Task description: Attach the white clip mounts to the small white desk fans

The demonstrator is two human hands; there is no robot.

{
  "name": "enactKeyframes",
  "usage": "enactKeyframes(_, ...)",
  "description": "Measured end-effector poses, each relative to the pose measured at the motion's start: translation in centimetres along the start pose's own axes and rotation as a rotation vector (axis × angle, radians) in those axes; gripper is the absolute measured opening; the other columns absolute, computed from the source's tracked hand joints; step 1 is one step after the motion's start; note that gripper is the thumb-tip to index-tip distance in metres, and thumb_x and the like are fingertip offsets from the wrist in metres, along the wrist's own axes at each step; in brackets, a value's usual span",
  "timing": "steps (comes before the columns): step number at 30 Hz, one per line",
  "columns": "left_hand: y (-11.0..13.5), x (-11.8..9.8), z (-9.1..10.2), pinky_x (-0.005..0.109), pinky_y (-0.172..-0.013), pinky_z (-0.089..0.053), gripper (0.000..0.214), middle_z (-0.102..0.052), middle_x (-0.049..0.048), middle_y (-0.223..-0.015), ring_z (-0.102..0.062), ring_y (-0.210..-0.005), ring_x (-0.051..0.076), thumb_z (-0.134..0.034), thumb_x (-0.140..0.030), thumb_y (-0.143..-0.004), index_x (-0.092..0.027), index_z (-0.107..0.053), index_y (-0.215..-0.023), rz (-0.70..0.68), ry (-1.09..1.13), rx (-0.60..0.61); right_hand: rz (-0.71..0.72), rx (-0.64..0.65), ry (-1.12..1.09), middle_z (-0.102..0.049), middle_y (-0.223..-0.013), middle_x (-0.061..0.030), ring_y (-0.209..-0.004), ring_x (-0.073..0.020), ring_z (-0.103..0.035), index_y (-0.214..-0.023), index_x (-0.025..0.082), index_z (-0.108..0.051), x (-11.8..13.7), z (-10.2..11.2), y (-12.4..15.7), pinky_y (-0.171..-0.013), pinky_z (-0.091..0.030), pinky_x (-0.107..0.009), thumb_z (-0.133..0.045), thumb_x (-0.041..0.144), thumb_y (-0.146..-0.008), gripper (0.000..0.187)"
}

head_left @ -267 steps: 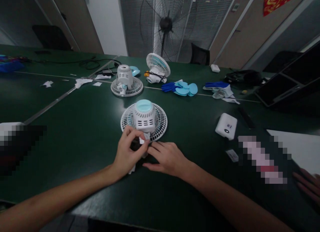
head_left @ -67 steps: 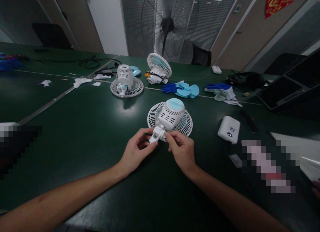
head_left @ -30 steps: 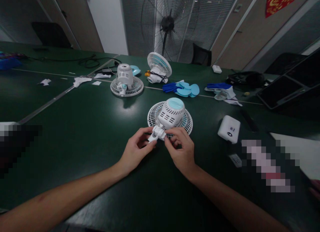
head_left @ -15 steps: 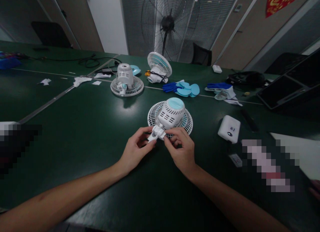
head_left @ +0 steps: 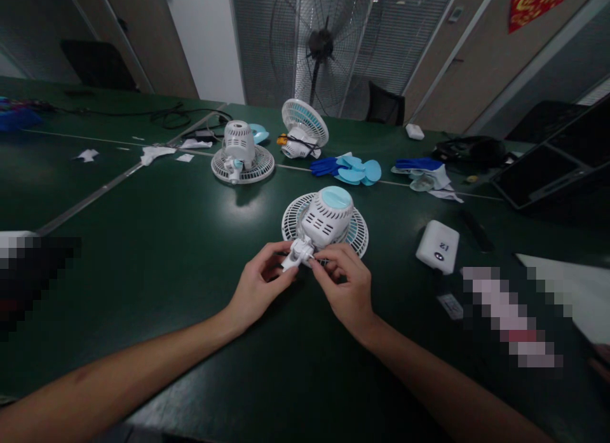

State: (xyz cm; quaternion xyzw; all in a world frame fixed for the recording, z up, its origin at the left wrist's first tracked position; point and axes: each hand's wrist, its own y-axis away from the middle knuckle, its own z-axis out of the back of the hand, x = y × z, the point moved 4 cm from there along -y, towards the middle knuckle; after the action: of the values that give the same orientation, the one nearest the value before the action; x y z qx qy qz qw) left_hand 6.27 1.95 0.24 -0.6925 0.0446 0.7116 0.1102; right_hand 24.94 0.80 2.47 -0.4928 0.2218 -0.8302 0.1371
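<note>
Fan (head_left: 326, 222) lies grille-down on the worktop (head_left: 200, 258), well in from its near edge; another fan (head_left: 239, 144) sits well apart towards the far edge, a box (head_left: 437, 246) off to the right. Left hand (head_left: 260, 287) pinches the clip (head_left: 300, 251) between thumb and fingers; right hand (head_left: 350, 287) pinches its other side. Both forearms (head_left: 176, 341) slant inward over the near edge.
</note>
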Motion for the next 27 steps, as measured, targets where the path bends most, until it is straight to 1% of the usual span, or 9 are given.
enactKeyframes(7, 0.0, -0.1, 0.0, 0.037, -0.088, -0.062, 0.043, -0.070, 0.0107, -0.122, -0.069, -0.102, 0.022, -0.073, -0.031, -0.090, -0.019, -0.063, -0.130, 0.002, -0.004, 0.005, 0.008, -0.009, 0.001, -0.065, -0.098, -0.0034, -0.062, -0.0102, -0.056, -0.096, 0.022, -0.072, 0.1, 0.0, -0.1, -0.051, -0.048, -0.024, -0.070, 0.019, -0.094, 0.004)
enactKeyframes(10, 0.0, 0.0, 0.0, 0.037, -0.087, -0.062, 0.042, -0.071, 0.0098, -0.119, -0.070, -0.098, 0.021, -0.074, -0.032, -0.090, -0.019, -0.063, -0.128, 0.017, 0.005, 0.005, 0.004, -0.003, -0.001, -0.065, -0.097, -0.0032, -0.062, -0.0103, -0.055, -0.095, 0.022, -0.072, 0.2, 0.1, -0.2, -0.050, -0.047, -0.025, -0.070, 0.019, -0.094, 0.004)
enactKeyframes(13, -0.1, 0.1, -0.1, 0.035, -0.083, -0.061, 0.040, -0.072, 0.0084, -0.112, -0.070, -0.091, 0.020, -0.076, -0.033, -0.089, -0.018, -0.063, -0.123, 0.015, 0.009, -0.009, 0.013, 0.002, 0.001, -0.064, -0.095, -0.0027, -0.063, -0.0112, -0.056, -0.093, 0.022, -0.072, 0.2, 0.0, -0.2, -0.052, -0.048, -0.025, -0.069, 0.019, -0.095, 0.004)
enactKeyframes(17, -0.3, 0.0, -0.1, 0.033, -0.081, -0.060, 0.035, -0.073, 0.0074, -0.111, -0.070, -0.092, 0.020, -0.078, -0.034, -0.089, -0.019, -0.063, -0.117, -0.052, -0.033, -0.032, 0.022, 0.018, -0.003, -0.065, -0.092, -0.0027, -0.064, -0.0121, -0.057, -0.092, 0.022, -0.071, 0.2, -0.1, -0.2, -0.053, -0.049, -0.026, -0.067, 0.020, -0.096, 0.006)
enactKeyframes(22, -0.8, -1.1, 0.4, 0.032, -0.082, -0.057, 0.025, -0.068, 0.0086, -0.118, -0.067, -0.102, 0.021, -0.076, -0.032, -0.090, -0.019, -0.068, -0.110, -0.196, -0.248, -0.054, 0.027, 0.072, 0.001, -0.064, -0.089, -0.0023, -0.067, -0.0132, -0.059, -0.089, 0.021, -0.071, 0.4, -0.3, -0.3, -0.057, -0.050, -0.027, -0.065, 0.021, -0.098, 0.011)
enactKeyframes(24, -1.0, -1.5, 0.5, 0.032, -0.084, -0.057, 0.022, -0.068, 0.0083, -0.118, -0.067, -0.103, 0.021, -0.075, -0.030, -0.092, -0.020, -0.068, -0.110, -0.213, -0.291, -0.042, 0.025, 0.086, -0.005, -0.065, -0.089, -0.0022, -0.069, -0.0135, -0.060, -0.090, 0.021, -0.072, 0.4, -0.4, -0.3, -0.059, -0.050, -0.027, -0.064, 0.021, -0.098, 0.011)
enactKeyframes(27, -1.3, -1.8, 0.4, 0.034, -0.087, -0.057, 0.020, -0.070, 0.0068, -0.112, -0.069, -0.099, 0.020, -0.073, -0.029, -0.093, -0.019, -0.067, -0.109, -0.196, -0.286, -0.025, 0.023, 0.091, 0.001, -0.065, -0.086, -0.0015, -0.069, -0.0137, -0.061, -0.091, 0.021, -0.072, 0.3, -0.5, -0.3, -0.061, -0.051, -0.027, -0.064, 0.021, -0.098, 0.010)
